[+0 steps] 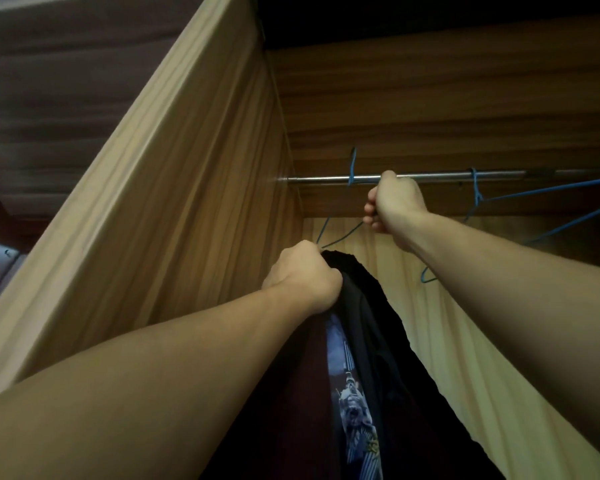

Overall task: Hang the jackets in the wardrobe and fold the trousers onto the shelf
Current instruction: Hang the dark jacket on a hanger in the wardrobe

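Observation:
A black jacket (371, 341) with a blue-and-white printed panel hangs down the middle of the view. My left hand (303, 277) is shut on its top edge, just below a thin blue wire hanger (340, 237). That hanger's hook loops over the metal rail (430, 176) inside the wooden wardrobe. My right hand (394, 202) is closed around the hanger's wire right under the rail. The hanger's lower part is hidden behind the jacket and my hands.
A second blue wire hanger (534, 216) hangs bare on the rail to the right, behind my right forearm. The wardrobe's left side panel (174, 202) stands close beside my left arm. The wardrobe's back wall (447, 109) is just behind the rail.

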{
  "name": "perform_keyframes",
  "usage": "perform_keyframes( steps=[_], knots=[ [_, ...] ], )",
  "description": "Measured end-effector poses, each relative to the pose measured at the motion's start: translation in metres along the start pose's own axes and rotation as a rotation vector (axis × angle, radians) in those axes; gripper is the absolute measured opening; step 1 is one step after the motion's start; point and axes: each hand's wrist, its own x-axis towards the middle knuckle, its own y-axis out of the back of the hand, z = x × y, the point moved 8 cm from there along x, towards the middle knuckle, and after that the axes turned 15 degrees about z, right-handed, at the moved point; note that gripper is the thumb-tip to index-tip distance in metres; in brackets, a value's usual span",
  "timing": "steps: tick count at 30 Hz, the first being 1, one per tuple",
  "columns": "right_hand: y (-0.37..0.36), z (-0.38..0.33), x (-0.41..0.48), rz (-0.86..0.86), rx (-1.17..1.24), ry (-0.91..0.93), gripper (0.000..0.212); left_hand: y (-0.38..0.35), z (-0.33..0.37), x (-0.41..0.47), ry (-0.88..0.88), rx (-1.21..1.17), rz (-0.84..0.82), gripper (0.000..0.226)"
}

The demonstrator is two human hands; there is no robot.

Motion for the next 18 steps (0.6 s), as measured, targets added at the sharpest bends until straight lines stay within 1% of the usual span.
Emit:
perform_keyframes(
  steps=[3, 8, 13, 16, 18],
  knots=[
    [0.012, 0.004, -0.011, -0.016, 0.028, -0.01, 0.041, -0.002, 0.001, -0.001, 0.005, -0.002, 0.005, 0.025],
    [0.059, 0.01, -0.035, 0.007, 0.083, 0.005, 0.035, -0.008, 0.006, -0.012, 0.012, -0.009, -0.033, 0.029],
    [0.13, 0.018, -0.062, 0.041, 0.134, -0.014, 0.048, -0.018, 0.005, -0.036, 0.066, -0.076, -0.11, 0.018],
    [0.177, 0.025, -0.085, 0.014, 0.217, -0.05, 0.051, -0.021, 0.006, -0.059, 0.097, -0.135, -0.12, 0.021],
    [0.202, 0.04, -0.105, -0.017, 0.3, -0.132, 0.051, -0.022, 0.011, -0.074, 0.127, -0.223, -0.117, 0.031]
  ],
)
